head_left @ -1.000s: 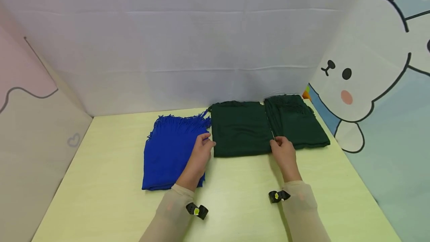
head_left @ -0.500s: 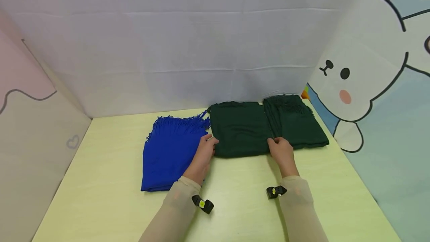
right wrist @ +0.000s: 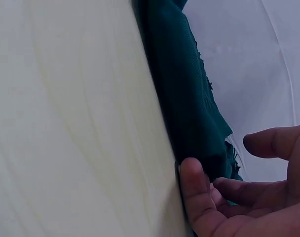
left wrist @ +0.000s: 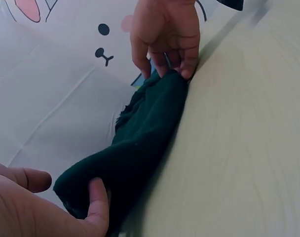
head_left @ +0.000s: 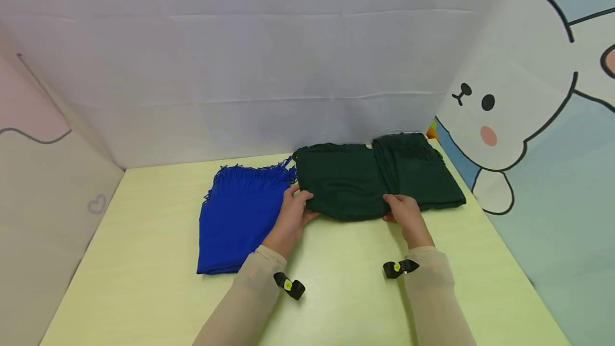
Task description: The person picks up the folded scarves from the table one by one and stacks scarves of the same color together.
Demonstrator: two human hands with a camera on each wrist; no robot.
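In the head view, a folded dark green scarf [head_left: 336,175] lies in the middle at the back of the table. My left hand [head_left: 290,215] holds its front left corner, with fingers above and below the cloth. My right hand [head_left: 405,215] grips the front right corner, fingertips at the edge; in the right wrist view its thumb [right wrist: 268,141] stands apart from the cloth. The front edge between my hands is slightly raised and rounded. A folded blue scarf [head_left: 245,223] with a fringe lies flat beside my left hand, partly covered by the forearm.
Another folded dark green scarf [head_left: 423,175] with a fringe adjoins the middle one on the right. The pale yellow table [head_left: 144,292] meets a white sheet [head_left: 269,68] at the back. A printed panel [head_left: 533,138] stands on the right.
My left hand has come from above the blue scarf onto the middle green scarf's left corner. The front edge has lifted and bulged. My right hand has stayed near its corner.
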